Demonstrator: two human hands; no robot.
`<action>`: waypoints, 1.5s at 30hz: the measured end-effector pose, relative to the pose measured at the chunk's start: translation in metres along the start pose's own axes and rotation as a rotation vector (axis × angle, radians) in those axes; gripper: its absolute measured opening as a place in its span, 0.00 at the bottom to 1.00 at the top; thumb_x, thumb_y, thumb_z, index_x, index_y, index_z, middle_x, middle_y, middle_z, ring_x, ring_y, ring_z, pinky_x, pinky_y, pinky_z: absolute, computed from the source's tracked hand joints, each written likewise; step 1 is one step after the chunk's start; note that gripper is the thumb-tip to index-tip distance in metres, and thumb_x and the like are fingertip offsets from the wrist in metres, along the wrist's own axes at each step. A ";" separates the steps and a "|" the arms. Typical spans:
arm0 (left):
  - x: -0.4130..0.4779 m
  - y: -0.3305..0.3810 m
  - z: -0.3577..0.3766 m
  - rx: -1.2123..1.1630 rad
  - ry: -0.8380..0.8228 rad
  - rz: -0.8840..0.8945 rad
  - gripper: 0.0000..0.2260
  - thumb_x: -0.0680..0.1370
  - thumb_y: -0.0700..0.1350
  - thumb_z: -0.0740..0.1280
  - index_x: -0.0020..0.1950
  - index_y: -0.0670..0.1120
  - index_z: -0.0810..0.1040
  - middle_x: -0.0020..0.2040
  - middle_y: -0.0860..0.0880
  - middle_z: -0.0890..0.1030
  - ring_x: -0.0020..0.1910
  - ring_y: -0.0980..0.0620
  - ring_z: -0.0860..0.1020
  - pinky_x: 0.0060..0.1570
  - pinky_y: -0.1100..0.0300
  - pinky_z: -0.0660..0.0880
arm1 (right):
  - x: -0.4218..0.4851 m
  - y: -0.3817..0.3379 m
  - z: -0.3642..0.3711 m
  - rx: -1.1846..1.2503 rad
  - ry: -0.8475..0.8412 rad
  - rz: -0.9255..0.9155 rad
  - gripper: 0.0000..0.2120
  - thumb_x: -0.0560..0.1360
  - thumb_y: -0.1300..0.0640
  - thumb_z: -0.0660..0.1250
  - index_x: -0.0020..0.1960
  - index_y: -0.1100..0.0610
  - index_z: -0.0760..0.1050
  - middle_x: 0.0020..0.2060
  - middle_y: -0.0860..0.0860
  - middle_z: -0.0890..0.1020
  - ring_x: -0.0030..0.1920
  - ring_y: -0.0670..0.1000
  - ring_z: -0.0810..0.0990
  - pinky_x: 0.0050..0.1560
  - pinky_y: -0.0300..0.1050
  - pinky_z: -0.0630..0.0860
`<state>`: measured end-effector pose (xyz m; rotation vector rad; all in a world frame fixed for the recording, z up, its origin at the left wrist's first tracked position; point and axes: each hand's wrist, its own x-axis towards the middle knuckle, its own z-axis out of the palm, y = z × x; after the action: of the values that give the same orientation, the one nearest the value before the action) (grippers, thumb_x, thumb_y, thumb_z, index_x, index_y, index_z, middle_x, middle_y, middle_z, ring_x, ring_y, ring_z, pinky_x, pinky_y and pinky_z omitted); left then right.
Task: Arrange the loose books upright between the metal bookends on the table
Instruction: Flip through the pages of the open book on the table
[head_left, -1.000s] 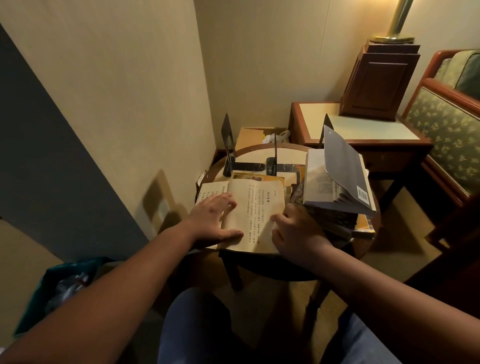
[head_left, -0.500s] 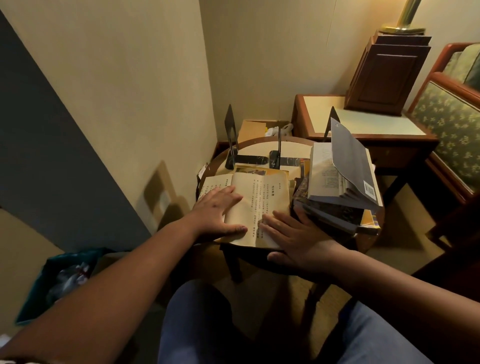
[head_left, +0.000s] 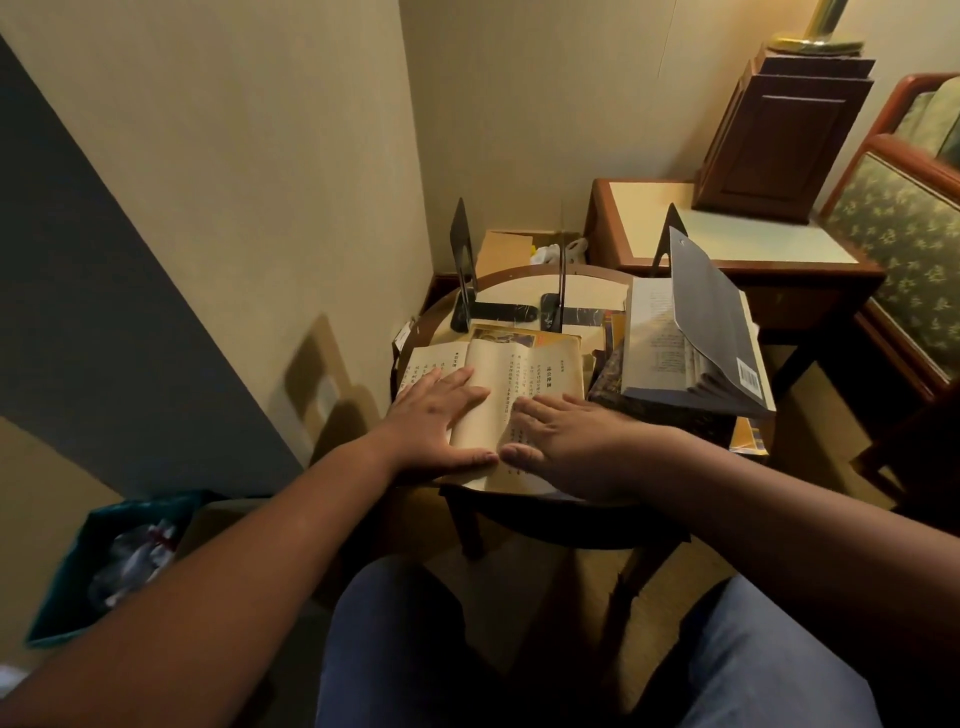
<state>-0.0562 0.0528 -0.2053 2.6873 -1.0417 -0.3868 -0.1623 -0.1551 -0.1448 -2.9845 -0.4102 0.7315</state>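
While left hand (head_left: 435, 415) and right hand (head_left: 574, 436) press flat on open book (head_left: 524, 371) | teal bin (head_left: 62, 590) holds crumpled litter (head_left: 135, 561)

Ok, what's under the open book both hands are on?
Another book's yellow illustrated cover peeks out at the far edge of the open book. The pages hide whatever else lies beneath.

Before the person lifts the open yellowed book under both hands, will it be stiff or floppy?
Probably floppy: the open yellowed book looks like a soft paperback, its pages bulging at the fold. It may flap unless closed first, since the left hand and right hand press it flat. The yellowed paper may tear easily.
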 end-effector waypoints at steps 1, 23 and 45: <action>0.000 0.000 0.000 -0.002 0.000 -0.001 0.48 0.60 0.81 0.55 0.78 0.63 0.54 0.81 0.55 0.48 0.80 0.45 0.46 0.76 0.37 0.49 | 0.007 0.001 -0.002 0.003 0.014 0.017 0.40 0.79 0.31 0.39 0.82 0.54 0.45 0.81 0.52 0.47 0.80 0.52 0.43 0.78 0.53 0.43; 0.001 0.002 -0.001 -0.008 -0.025 -0.008 0.45 0.64 0.77 0.60 0.78 0.63 0.54 0.81 0.57 0.47 0.80 0.46 0.45 0.75 0.36 0.49 | -0.009 0.003 0.045 -0.162 0.152 0.000 0.44 0.74 0.29 0.35 0.80 0.56 0.35 0.80 0.54 0.37 0.79 0.54 0.35 0.73 0.50 0.34; -0.002 0.000 -0.001 0.002 -0.010 0.005 0.52 0.57 0.85 0.47 0.78 0.65 0.51 0.81 0.56 0.46 0.80 0.45 0.44 0.76 0.37 0.47 | 0.024 -0.008 0.025 0.100 0.142 0.131 0.42 0.78 0.28 0.41 0.81 0.55 0.39 0.80 0.53 0.39 0.79 0.53 0.37 0.77 0.52 0.39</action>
<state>-0.0574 0.0546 -0.2044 2.6871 -1.0517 -0.3985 -0.1549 -0.1417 -0.1769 -2.9654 -0.1666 0.5268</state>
